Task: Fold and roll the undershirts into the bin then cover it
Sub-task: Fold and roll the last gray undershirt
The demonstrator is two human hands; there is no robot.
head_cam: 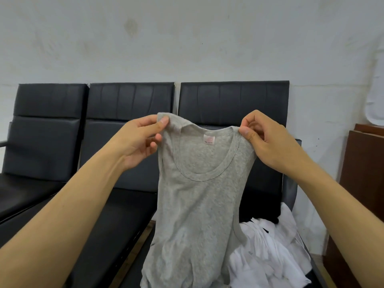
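Note:
A grey undershirt [195, 204] hangs upright in front of me, its scooped neckline and small pink label facing me. My left hand [138, 140] pinches its left shoulder strap between thumb and fingers. My right hand [268, 140] pinches the right strap the same way. The hem drops out of view at the bottom of the frame. A heap of white undershirts [268, 252], with some black fabric mixed in, lies on the right-hand seat below my right arm. No bin or cover is in view.
A row of three black padded chairs [128, 154] stands against the white wall; the left and middle seats are bare. A brown wooden cabinet [361, 175] stands at the right edge.

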